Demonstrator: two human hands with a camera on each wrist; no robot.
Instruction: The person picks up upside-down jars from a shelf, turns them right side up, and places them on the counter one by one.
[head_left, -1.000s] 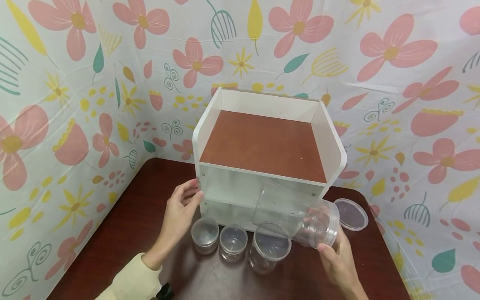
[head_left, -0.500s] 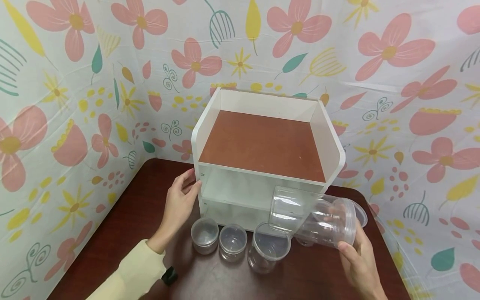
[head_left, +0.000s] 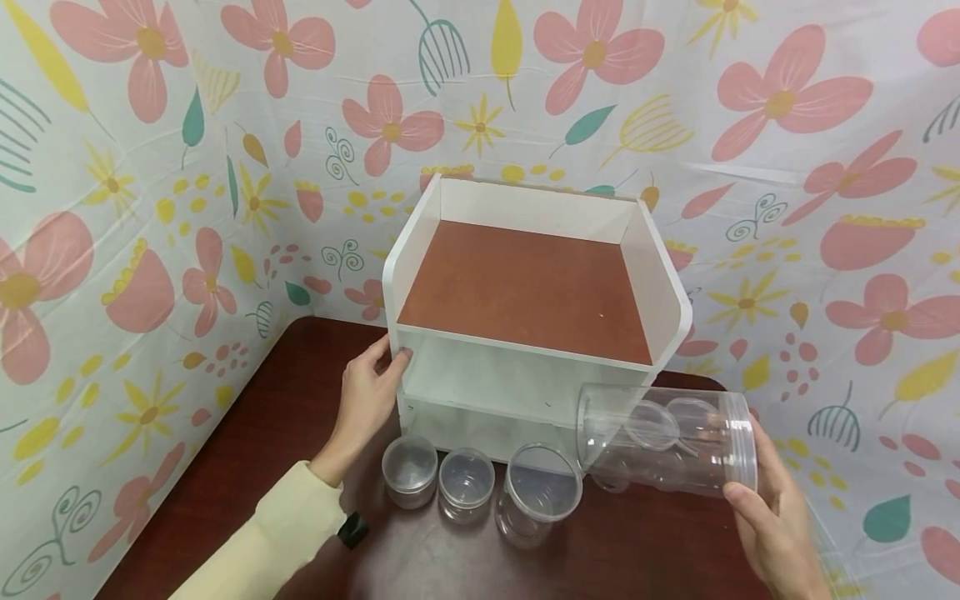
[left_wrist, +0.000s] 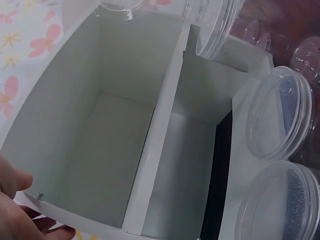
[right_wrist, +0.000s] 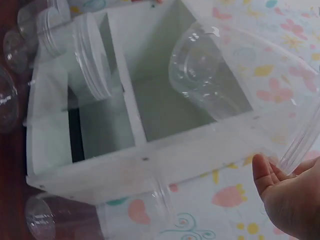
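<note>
My right hand [head_left: 776, 517] grips a tall clear plastic jar [head_left: 637, 454] by its ridged lid end. The jar lies sideways in the air, its base pointing left at the front right of a small white shelf unit [head_left: 525, 287] with a brown top board. In the right wrist view, the jar's round base [right_wrist: 195, 65] overlaps an open compartment of the unit. My left hand [head_left: 367, 392] holds the front edge of the unit's left side panel. In the left wrist view, its thumb is inside the panel and its fingers [left_wrist: 60, 232] are outside.
Three lidded clear jars stand in a row before the shelf: a left one [head_left: 410, 472], a middle one [head_left: 467, 486] and a larger one [head_left: 538, 496]. More clear round shapes show through the held jar. Dark red table [head_left: 247, 492]; floral cloth [head_left: 480, 92] hangs behind.
The right hand has carried the jar rightward, away from the shelf front, and the jar now lies nearly level. My left hand has slid slightly upward along the side panel.
</note>
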